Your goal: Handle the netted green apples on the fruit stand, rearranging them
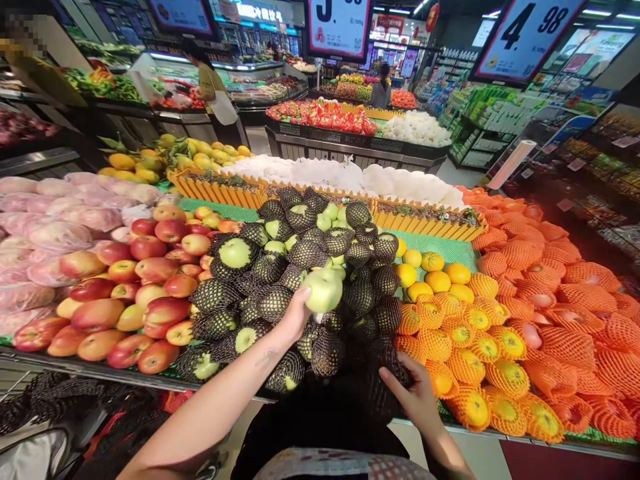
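1. While the left hand (295, 313) closes around a bare green apple (324, 290) just above the netted apples (280, 267), the right hand (416, 395) lies spread, gripping nothing, against a dark bunch of nets (345, 407).
2. Judging by this, 1 apple is being handled bare; the loose heap calls for a steady grip.
3. The head view also shows a sloped display stand (75, 365) with red apples (150, 267) on the left and netted oranges (500, 347) on the right, and price signs (525, 33) overhead.

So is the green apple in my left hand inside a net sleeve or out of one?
Out. The green apple in the left hand shows bare, smooth skin, unlike the black-netted apples piled around it.
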{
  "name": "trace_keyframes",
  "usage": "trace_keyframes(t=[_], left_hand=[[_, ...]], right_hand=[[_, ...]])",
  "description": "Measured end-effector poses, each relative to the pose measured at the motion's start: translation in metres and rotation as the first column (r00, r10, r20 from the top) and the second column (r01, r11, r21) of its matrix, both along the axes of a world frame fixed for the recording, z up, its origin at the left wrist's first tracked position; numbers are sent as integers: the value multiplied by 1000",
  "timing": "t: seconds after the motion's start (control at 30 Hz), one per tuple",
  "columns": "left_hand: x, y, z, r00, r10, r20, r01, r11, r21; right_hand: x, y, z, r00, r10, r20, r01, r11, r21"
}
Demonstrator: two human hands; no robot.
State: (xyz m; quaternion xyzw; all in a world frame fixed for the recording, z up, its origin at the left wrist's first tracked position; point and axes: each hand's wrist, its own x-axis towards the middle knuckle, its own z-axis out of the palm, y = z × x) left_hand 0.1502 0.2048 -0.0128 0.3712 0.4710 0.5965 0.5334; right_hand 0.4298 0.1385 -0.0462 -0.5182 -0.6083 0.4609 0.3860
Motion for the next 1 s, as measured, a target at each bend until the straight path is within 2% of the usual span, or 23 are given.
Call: trace_keyframes(t=[0.1,0.17,0.23,0.3,0.4,0.47,0.53,0.6,0.67,0.7,0.77,0.8,0.83,0.9,1.0], left_hand=[[15,-17,9,933,-108,344,157,980,-119],[21,-26,15,854,-123,506,239,956,-170],[25,-33,18,810,-113,576,270,943,-194],[27,-40,16,777,-112,619,295,934,-202],[27,-49,7,728,-150,669,373,905,-203],[23,-53,0,741,-189,644,393,900,-188],[17,-58,-7,835,-202,512,317,937,-148],[9,-63,-10,930,-186,316,220,973,-75],[1,-68,-10,969,-195,151,196,981,8],[-3,-70,-8,973,-213,94,210,977,39],[-8,-73,-5,969,-242,38,240,969,62],[-10,-74,-4,968,-247,37,245,968,58],[-12,-75,-5,968,-246,54,243,969,51],[-19,-75,-7,963,-238,130,234,971,49],[-36,-76,-15,942,-245,230,233,969,77]], right_hand=[[-3,-2,-7,999,33,-25,-33,999,-11],[-10,-2,-1,996,87,13,-88,995,54],[-23,-1,14,974,212,80,-222,965,141],[-39,0,33,929,350,124,-369,906,208],[-61,-2,58,873,476,106,-486,835,258],[-70,-7,66,851,521,67,-520,817,249],[-72,-14,67,848,529,35,-523,825,214],[-73,-23,65,851,524,-49,-513,846,143],[-78,-34,63,825,487,-286,-503,864,20],[-84,-40,62,785,439,-438,-511,858,-56],[-104,-49,59,674,292,-678,-548,813,-195],[-118,-52,58,630,240,-738,-579,779,-241],[-133,-53,55,610,220,-762,-608,746,-271],[-164,-52,51,642,250,-724,-620,726,-299],[-200,-46,49,746,404,-530,-580,786,-217]])
